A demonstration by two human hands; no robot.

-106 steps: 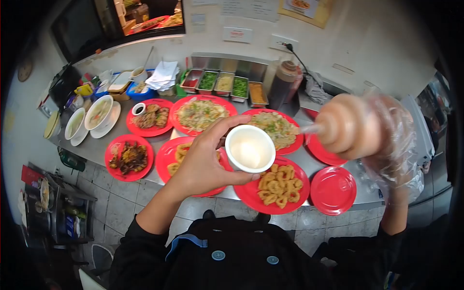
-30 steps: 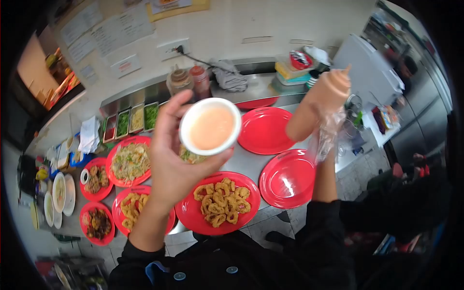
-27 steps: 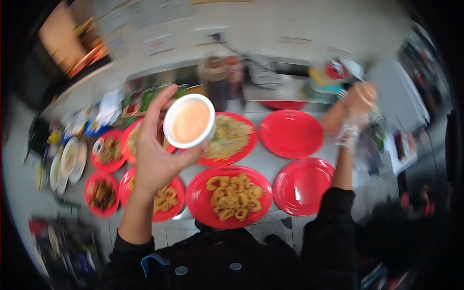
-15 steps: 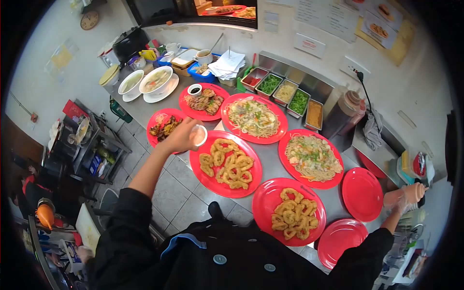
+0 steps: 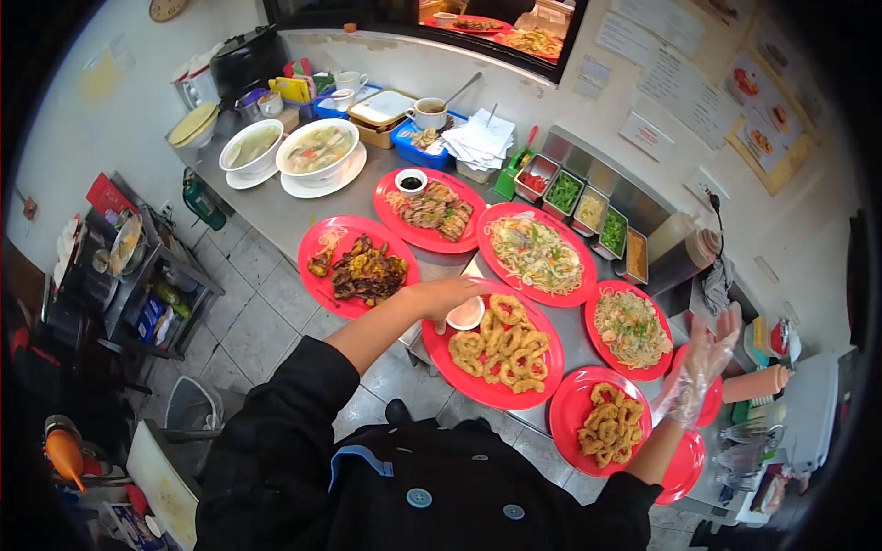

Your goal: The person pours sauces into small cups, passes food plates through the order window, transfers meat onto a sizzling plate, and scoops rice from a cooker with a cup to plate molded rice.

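A small white cup of pinkish sauce [image 5: 466,313] rests on the upper left of a red oval plate of fried rings [image 5: 501,354]. My left hand [image 5: 447,299] is over that plate's rim beside the cup, its fingers partly hidden; whether they still touch the cup is unclear. On the right, my right hand [image 5: 700,372], in a clear plastic glove, has its fingers spread and holds nothing. The squeeze bottle of pinkish sauce [image 5: 757,384] lies or leans just right of it. Near my right wrist is a second plate of fried rings [image 5: 608,425].
Red plates of browned meat [image 5: 363,274], sliced meat [image 5: 432,213] and noodles [image 5: 536,256] stand on the steel counter. Soup bowls [image 5: 317,150] are at the back left. Behind the noodles are topping trays [image 5: 589,211] and dark sauce bottles [image 5: 684,260].
The sauce cup, held in my left hand before, is now on the plate of rings. My right hand has let go of the squeeze bottle and moved left. The view has shifted.
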